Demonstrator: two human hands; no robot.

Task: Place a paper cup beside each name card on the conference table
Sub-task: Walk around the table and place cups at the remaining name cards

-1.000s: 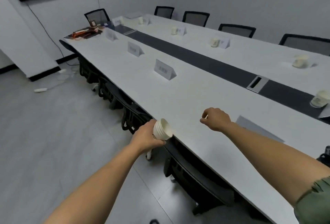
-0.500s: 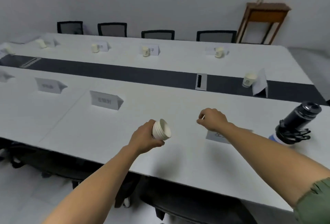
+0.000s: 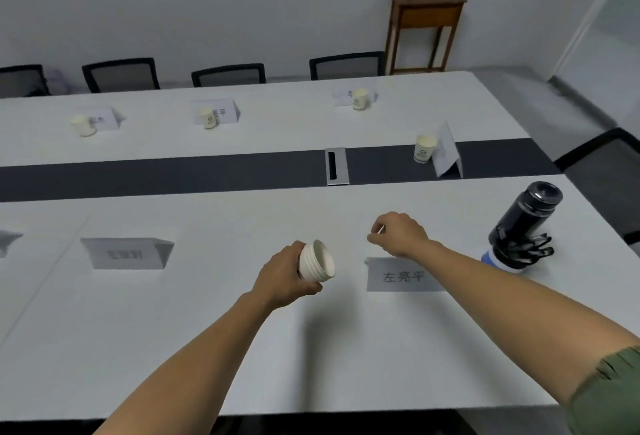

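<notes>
My left hand (image 3: pixel 282 277) is shut on a stack of white paper cups (image 3: pixel 317 261), held tilted with the mouth toward the right, just above the white conference table (image 3: pixel 242 348). My right hand (image 3: pixel 398 233) hovers with curled, pinched fingers over the top edge of a name card (image 3: pixel 403 275) on the near side. A thin pale sliver shows at its fingertips; I cannot tell what it is. No cup stands beside this card. Another name card (image 3: pixel 128 254) stands to the left, also without a cup.
Across the dark centre strip (image 3: pixel 173 175), three far name cards each have a cup (image 3: pixel 209 117). A cup (image 3: pixel 424 149) stands by the end card (image 3: pixel 446 154). A black bottle (image 3: pixel 523 226) stands right of my right arm. Chairs (image 3: pixel 121 74) line the far side; a wooden stand (image 3: pixel 427 29) is in the corner.
My view has swung right from along the table to straight across it. Both hands kept their pose; the nearest name card now lies just under my right hand.
</notes>
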